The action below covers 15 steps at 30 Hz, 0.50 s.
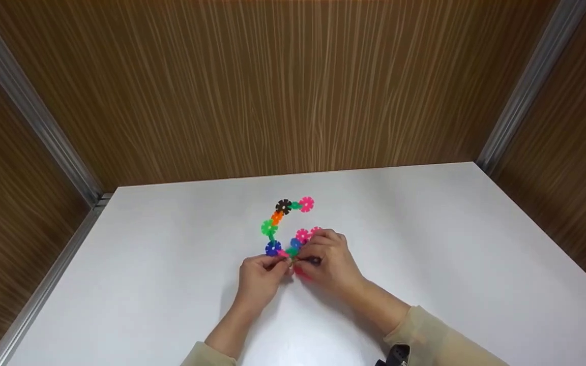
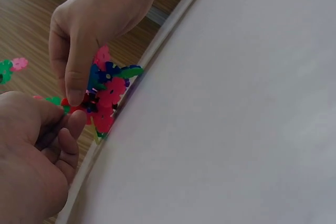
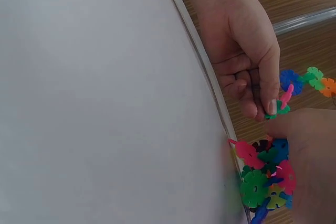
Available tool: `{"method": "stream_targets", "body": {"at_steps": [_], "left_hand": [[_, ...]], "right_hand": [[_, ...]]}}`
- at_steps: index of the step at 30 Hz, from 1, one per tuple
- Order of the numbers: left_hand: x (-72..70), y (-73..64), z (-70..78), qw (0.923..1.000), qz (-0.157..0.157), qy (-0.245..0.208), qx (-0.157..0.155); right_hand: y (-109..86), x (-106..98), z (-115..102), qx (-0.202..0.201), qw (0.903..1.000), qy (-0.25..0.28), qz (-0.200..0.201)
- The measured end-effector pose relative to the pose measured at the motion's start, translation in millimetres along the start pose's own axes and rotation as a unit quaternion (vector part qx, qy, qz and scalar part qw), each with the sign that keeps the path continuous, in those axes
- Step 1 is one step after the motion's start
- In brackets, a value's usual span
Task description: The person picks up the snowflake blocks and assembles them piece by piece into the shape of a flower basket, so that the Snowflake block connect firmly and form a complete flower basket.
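Note:
Snowflake-shaped plastic discs, slotted together, form a chain that curves away from my hands in the head view. My left hand [image 1: 260, 279] pinches the near end of the chain at a green disc [image 3: 283, 107], beside a pink disc [image 3: 286, 96] and a blue disc [image 1: 273, 248]. Close against it, my right hand [image 1: 333, 259] pinches the edge of a multicoloured cluster [image 3: 254, 188] of such discs. Fingertips of both hands almost meet at a red disc [image 2: 74, 104]. Fingers hide the joint between chain and cluster.
Farther along, the chain runs through a light green disc [image 1: 269, 227], an orange disc [image 1: 276, 218] and a black disc [image 1: 283, 206] to a pink end disc [image 1: 306, 204]. The white table [image 1: 171, 229] is bordered by wood-grain panels [image 1: 293, 91] behind and at both sides.

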<state>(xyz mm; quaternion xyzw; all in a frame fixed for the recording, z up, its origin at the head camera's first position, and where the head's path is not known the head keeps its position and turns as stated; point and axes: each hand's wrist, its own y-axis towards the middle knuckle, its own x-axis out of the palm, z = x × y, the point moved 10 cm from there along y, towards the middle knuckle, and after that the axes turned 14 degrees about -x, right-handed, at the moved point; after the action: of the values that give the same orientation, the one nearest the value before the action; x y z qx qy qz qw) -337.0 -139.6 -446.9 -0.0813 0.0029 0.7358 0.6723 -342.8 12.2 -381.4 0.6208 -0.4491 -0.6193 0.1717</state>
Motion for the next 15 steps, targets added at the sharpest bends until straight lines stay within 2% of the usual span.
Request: {"method": "stream_targets", "body": {"at_steps": [2, 9, 15], "left_hand": [[-0.1, 0.3, -1.0, 1.0000, 0.001, 0.001, -0.004], [4.0, 3.7, -3.2, 0.9999, -0.003, 0.005, -0.014], [9.9, 7.9, -5.3, 0.9996, -0.010, -0.001, -0.025]], "right_hand": [[0.0, 0, 1, 0.003, 1.0000, 0.002, -0.002], [1.3, -2, -4, -0.032, 0.9993, -0.004, 0.016], [-0.2, -2, 1, -0.025, 0.9995, 0.001, 0.020]]}}
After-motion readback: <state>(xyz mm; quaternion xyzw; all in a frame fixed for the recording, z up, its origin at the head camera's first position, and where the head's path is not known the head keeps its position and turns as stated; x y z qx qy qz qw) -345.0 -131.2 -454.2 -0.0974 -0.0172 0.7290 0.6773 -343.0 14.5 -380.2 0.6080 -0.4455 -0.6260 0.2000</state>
